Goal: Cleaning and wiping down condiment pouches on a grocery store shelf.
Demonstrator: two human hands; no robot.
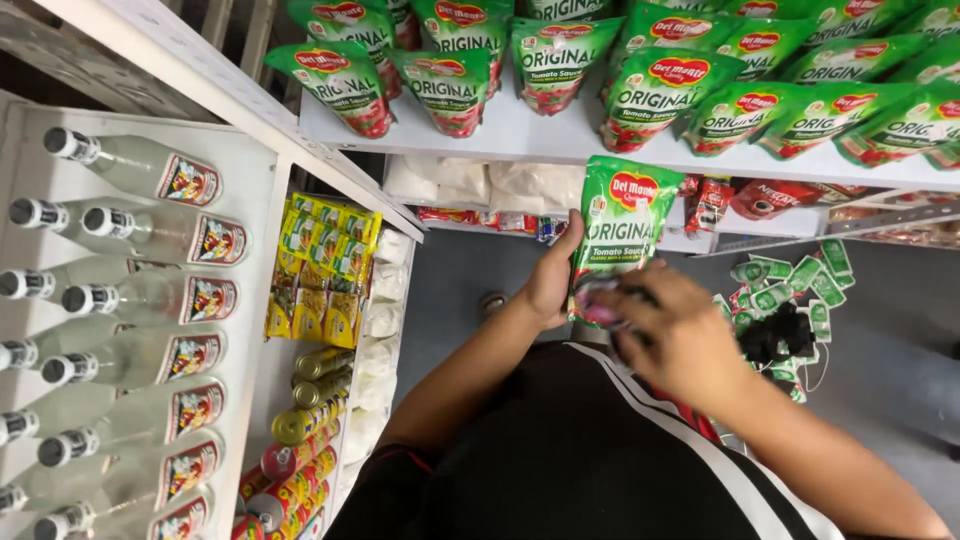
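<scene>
Below the white shelf (520, 135), at chest height over a grey floor (450, 290), a green plastic sauce pouch with a red emblem (620, 225) stands upright. The left hand (552, 280) clasps its left edge, thumb up along the side and fingers curled behind. The right hand (672, 335) is blurred at the pouch's lower end, fingers bent onto it; how tightly they close I cannot tell. Matching green pouches (660, 95) lean in rows on the shelf above, just clear of the held pouch's top. White bags (490, 182) and red sachets (760, 197) sit on the lower shelf behind it. Small green sachets (790, 280) lie scattered on the floor to the right. Well apart on the left, clear glass bottles (140, 300), yellow packets (320, 270) and tins (310, 400) fill another rack.
</scene>
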